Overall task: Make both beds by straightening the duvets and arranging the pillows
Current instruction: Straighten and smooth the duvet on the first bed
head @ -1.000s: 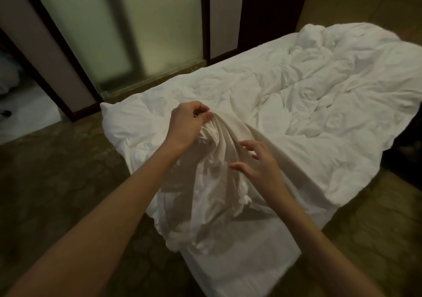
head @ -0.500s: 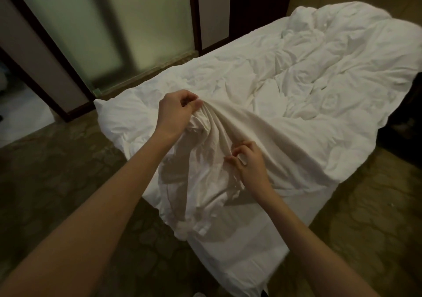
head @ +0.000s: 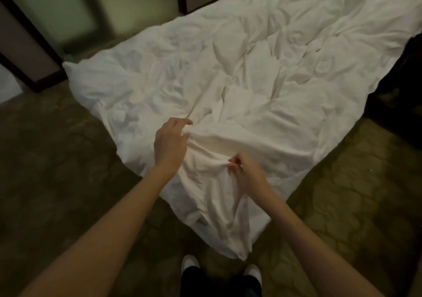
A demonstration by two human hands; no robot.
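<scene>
Both forearms reach forward from the bottom of the view, bare to the elbow. The left hand (head: 170, 140) lies on the near corner of the duvet (head: 239, 86), palm down, fingers loosely spread and pointing toward 1 o'clock; whether its thumb grips the fold beneath it cannot be told. The right hand (head: 245, 171) sits just beside it at 4 o'clock, its fingers curled and pinching a raised ridge of the white cloth. The hands are apart, with a short bunched fold between them.

The duvet covers the bed (head: 228, 235) from the centre out to 1 o'clock, rumpled all over, its near corner hanging down toward the floor (head: 57, 159). Two white shoes (head: 189, 262) show at 6 o'clock. No writing or labels can be read.

Compared with half a second ago, the left hand has let go of the gathered bunch it held raised and now lies lower and flatter, and the cloth has dropped.
</scene>
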